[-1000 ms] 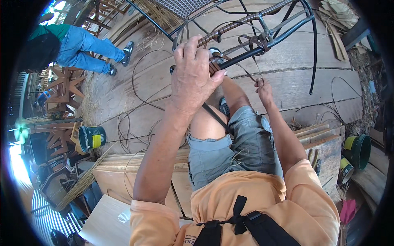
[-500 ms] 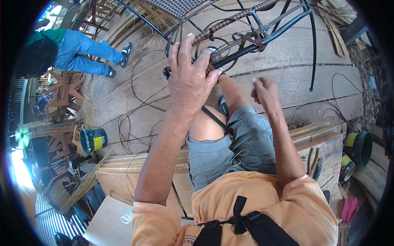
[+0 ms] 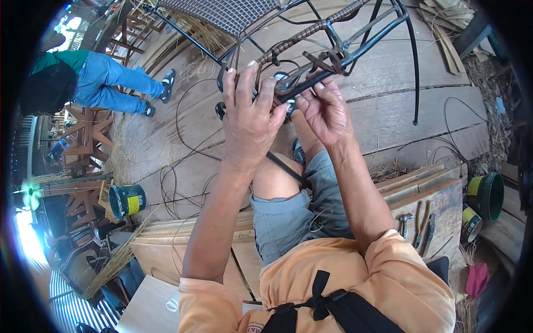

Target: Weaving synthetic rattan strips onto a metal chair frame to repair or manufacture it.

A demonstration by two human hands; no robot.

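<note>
A black metal furniture frame (image 3: 366,45) with brown strips wound on parts of it stands before me. A woven panel (image 3: 222,16) fills its far left part. My left hand (image 3: 244,122) lies over the near left end of the frame, its fingers bent around it and its thumb by the wound strip. My right hand (image 3: 326,114) has its palm turned up just beneath the near tube, with thumb and fingers closed together there. What they pinch is too small to make out. A brown strip loops (image 3: 322,60) around the tube just beyond that hand. A black bar (image 3: 288,171) slants over my thigh.
Thin dark strands (image 3: 177,133) curl over the plank floor at left. A hammer (image 3: 405,222) and pliers (image 3: 423,222) lie on the board at my right. Green buckets (image 3: 126,200) stand on both sides. Another person in blue jeans (image 3: 114,77) is at the far left.
My right hand has moved left and up from beside the frame to the near tube, turning palm up. The frame has shifted slightly left. My left hand stays on its end.
</note>
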